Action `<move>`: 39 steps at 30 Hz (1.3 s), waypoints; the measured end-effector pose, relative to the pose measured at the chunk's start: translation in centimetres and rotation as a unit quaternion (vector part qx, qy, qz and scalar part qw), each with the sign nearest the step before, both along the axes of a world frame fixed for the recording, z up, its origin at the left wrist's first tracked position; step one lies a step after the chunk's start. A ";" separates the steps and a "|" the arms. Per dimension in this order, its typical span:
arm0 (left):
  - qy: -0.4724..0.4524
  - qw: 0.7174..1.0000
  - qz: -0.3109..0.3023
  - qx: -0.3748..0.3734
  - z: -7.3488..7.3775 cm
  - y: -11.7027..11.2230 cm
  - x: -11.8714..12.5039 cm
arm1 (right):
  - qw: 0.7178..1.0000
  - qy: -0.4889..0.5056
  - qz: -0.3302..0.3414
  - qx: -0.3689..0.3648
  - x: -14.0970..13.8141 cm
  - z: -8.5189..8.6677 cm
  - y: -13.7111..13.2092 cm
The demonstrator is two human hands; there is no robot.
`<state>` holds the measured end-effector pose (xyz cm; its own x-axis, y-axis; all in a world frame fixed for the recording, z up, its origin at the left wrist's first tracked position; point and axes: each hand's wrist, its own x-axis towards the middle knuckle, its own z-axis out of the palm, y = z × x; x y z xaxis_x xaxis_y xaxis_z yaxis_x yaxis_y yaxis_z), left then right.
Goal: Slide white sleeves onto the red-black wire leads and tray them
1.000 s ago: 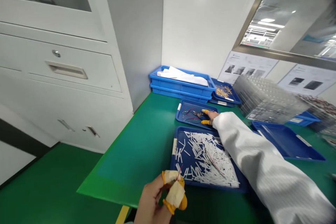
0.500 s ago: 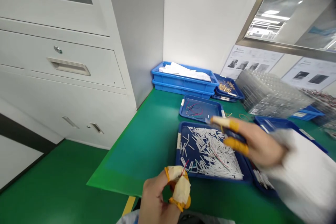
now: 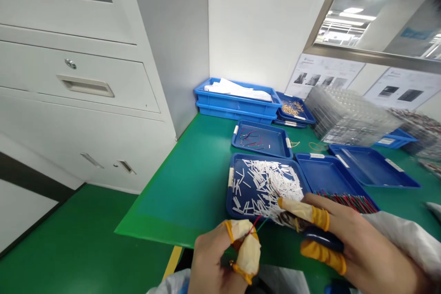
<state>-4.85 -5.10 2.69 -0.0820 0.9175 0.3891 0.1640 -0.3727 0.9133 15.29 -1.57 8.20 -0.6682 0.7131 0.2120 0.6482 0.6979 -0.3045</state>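
Observation:
My left hand (image 3: 230, 252), with pale finger cots banded in orange on thumb and forefinger, pinches thin wires (image 3: 255, 223); red and green ends stick out past the fingertips. Close to its right is my right hand (image 3: 334, 232), also in finger cots. It is wrapped round a pair of pliers (image 3: 324, 238) with dark blue handles. The metal jaws are blurred and partly behind the fingers, near the wire ends; whether they touch the wires I cannot tell. Beyond both hands lies a blue tray (image 3: 230, 195) holding many short white tubes (image 3: 275, 183).
A blue tray with a few wires (image 3: 275, 144) lies behind. Rightward are a tray of red and green wires (image 3: 320, 170) and another blue tray (image 3: 379, 170). Stacked blue bins (image 3: 237, 108), a tray of gold-coloured pins (image 3: 292, 109) and clear plastic trays (image 3: 347, 115) stand at the back.
My right hand has come down and toward me with the pliers, from over the white tubes to beside my left hand. The left hand keeps the wires and has shifted slightly right.

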 end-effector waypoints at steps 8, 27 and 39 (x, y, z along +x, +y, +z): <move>0.033 0.999 -0.010 -0.020 0.1 0.1 0.1 | 1.000 0.000 0.012 -0.018 0.5 -0.2 0.1; 0.008 0.999 0.009 -0.050 -0.4 0.1 0.5 | 0.998 0.007 0.011 -0.053 1.0 -0.6 0.0; 0.015 0.999 0.004 -0.033 -0.2 -0.1 0.5 | 0.996 0.016 0.004 -0.089 1.0 -0.6 0.0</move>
